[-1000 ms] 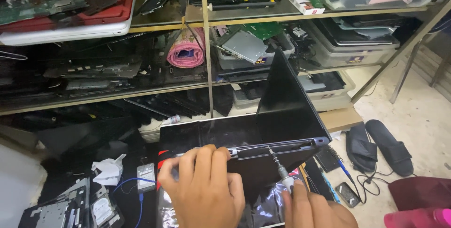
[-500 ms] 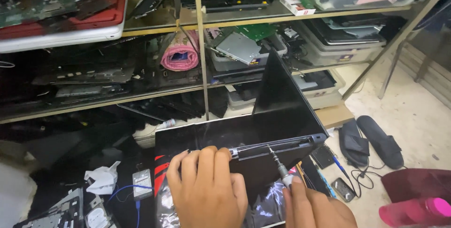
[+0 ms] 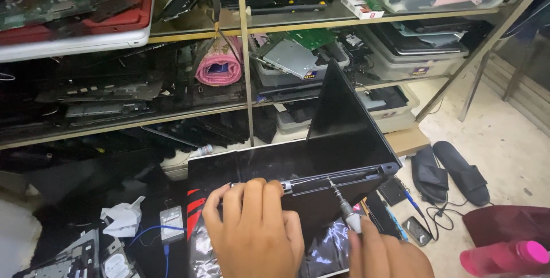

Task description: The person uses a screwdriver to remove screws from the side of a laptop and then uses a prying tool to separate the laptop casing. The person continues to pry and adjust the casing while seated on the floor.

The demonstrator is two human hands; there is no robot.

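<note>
black laptop [image 3: 321,157] near centre, left hand [image 3: 255,232] pressing flat on hinge edge, right hand [image 3: 389,255] gripping screwdriver [image 3: 342,203], tip at hinge.

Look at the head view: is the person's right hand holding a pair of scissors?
No: the right hand grips a slim screwdriver whose tip meets the hinge edge of the black laptop, while the left hand steadies it.

The raised black laptop lid [image 3: 344,123] is blocking the way just beyond the hands, with crowded metal shelves [image 3: 246,60] standing behind it. Left of the left hand [image 3: 255,232], loose parts and a blue cable [image 3: 154,232] are cluttering the surface; right of the right hand [image 3: 389,255], bare floor [image 3: 504,134] is lying open past black sandals [image 3: 452,166]
</note>
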